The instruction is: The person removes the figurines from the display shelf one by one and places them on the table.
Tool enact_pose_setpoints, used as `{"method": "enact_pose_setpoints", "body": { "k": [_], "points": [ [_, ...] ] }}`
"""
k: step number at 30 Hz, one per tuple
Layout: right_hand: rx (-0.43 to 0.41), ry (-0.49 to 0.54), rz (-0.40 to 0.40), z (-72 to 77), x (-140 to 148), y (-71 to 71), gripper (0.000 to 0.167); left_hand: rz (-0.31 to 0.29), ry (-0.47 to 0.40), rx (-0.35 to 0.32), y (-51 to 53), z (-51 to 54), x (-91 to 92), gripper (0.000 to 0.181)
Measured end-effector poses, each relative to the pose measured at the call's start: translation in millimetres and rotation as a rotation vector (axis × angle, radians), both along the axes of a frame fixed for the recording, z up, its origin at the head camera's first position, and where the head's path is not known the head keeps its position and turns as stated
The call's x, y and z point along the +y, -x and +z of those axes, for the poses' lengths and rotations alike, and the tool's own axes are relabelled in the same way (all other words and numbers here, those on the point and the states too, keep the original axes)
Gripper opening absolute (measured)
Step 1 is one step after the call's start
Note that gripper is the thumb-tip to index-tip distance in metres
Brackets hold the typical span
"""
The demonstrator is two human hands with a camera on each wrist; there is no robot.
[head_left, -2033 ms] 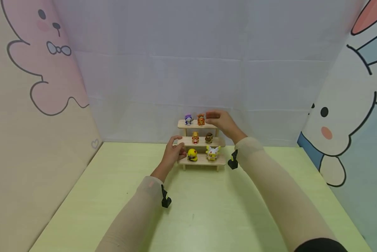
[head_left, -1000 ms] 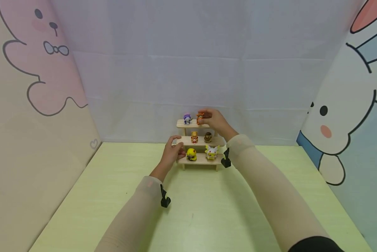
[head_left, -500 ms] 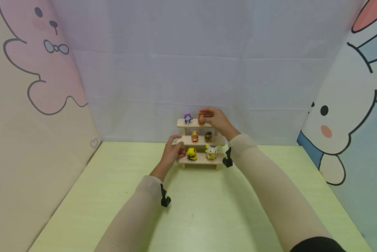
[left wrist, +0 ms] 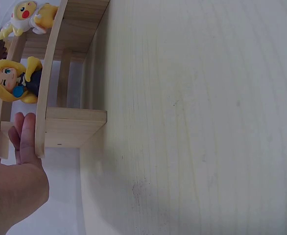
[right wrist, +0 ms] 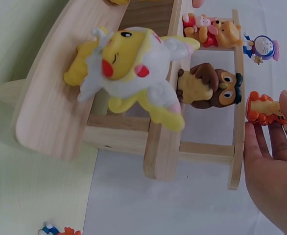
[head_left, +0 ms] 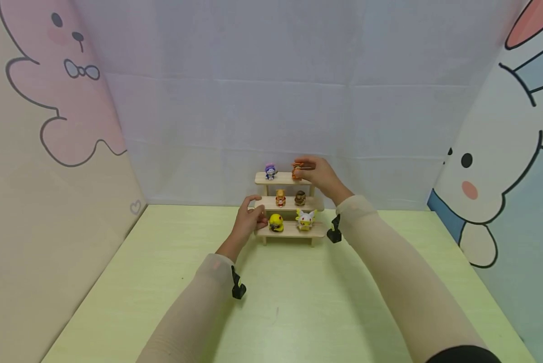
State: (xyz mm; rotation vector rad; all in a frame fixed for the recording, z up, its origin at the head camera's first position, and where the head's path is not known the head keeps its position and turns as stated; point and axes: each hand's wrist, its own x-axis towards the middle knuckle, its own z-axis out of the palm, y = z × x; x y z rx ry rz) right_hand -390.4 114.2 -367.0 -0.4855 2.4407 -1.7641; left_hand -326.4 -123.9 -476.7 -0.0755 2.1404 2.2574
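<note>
L hand (head_left: 246,222) grips the L end of the wooden 3-tier stand (head_left: 290,232), fingers round its mid board; purple-hat fig. (head_left: 270,172) on top tier, yellow-haired fig. (head_left: 276,223) on bottom, bear fig. (head_left: 280,198) on mid. Then tiger fig. (right wrist: 262,108) at R part of top tier, owl fig. (head_left: 300,198) on mid, white-&-yellow fig. (head_left: 305,221) on bottom; R hand (head_left: 318,175) pinches tiger fig. betw. thumb & fingers; can't tell if its feet touch the board.

I reach forward with both arms (head_left: 403,272), my right hand (head_left: 318,174) higher, thumb and fingers pinching; my left hand (head_left: 246,219) is lower, its forefinger and thumb curved.
</note>
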Motion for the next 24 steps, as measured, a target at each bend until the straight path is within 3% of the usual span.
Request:
{"method": "enact_pose_setpoints", "body": {
  "k": [15,24],
  "points": [
    [0.011,0.021,-0.002,-0.4,17.3,-4.8,0.05,-0.009,-0.013,0.002,0.0,-2.0,-1.3,0.034],
    [-0.023,0.089,0.011,-3.0,26.0,-5.2,0.049,-0.004,-0.007,0.006,-0.1,-1.3,-1.2,0.035]
  ]
}}
